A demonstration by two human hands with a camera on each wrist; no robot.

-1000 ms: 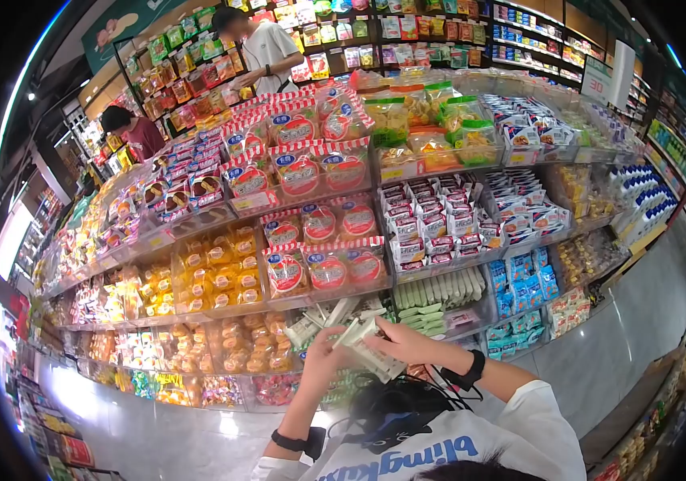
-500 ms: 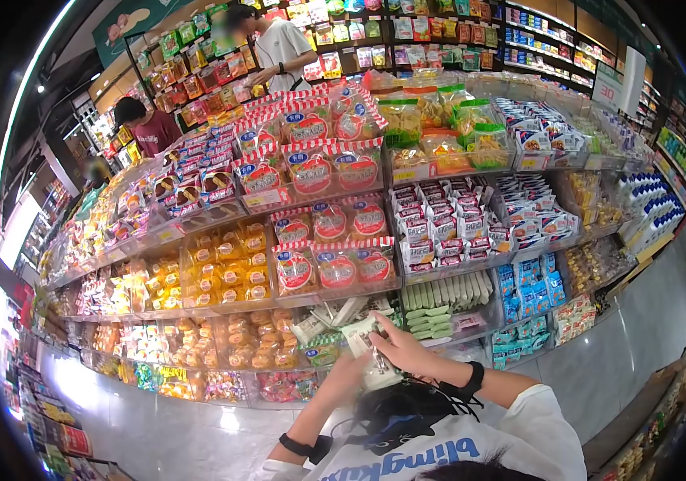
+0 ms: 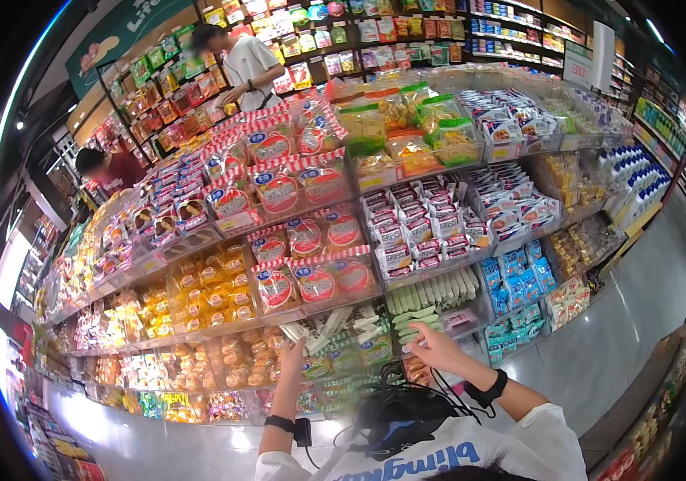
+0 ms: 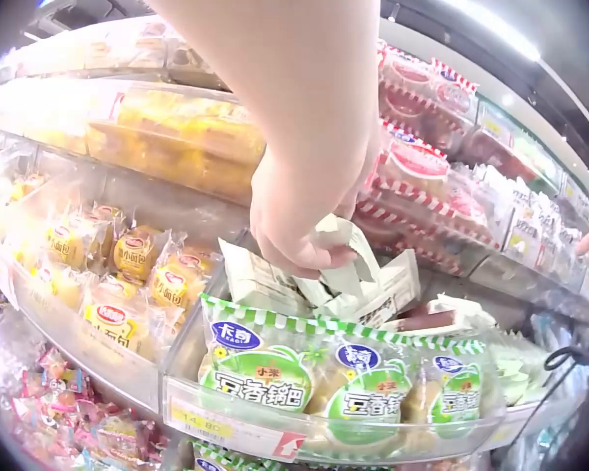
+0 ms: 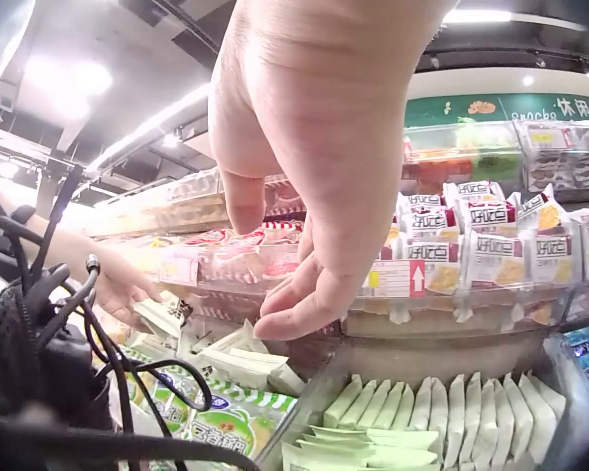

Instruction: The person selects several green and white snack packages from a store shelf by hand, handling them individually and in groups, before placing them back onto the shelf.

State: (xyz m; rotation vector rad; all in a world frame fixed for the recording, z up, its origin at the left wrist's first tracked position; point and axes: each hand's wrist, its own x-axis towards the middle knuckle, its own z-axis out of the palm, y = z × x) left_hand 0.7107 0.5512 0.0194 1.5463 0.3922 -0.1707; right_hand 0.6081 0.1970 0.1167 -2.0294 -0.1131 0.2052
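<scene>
My left hand [image 3: 291, 359] pinches a white snack packet [image 4: 346, 237] above the bin of green-and-white rice-crust packs [image 4: 363, 383]. More loose white packets [image 3: 333, 324] lie at the back of that bin, on and behind the green-striped packs. Nothing is in my right hand [image 3: 437, 349]; its fingers hang loosely bent, as the right wrist view [image 5: 319, 186] shows. It hovers in front of the neighbouring bin of pale green packets [image 5: 452, 417], to the right of the left hand.
Clear bin walls divide the tiered display. Red-striped round packs [image 3: 315, 282] fill the shelf above, small yellow-wrapped breads [image 3: 210, 276] the left. Blue packets [image 3: 518, 272] stand to the right. Black cables [image 5: 108, 363] hang at my chest. Two people stand beyond the display.
Both hands were together on a white packet; half a second ago only the right hand held one. Now the hands are apart, the left over the bin with a packet, the right empty and further right.
</scene>
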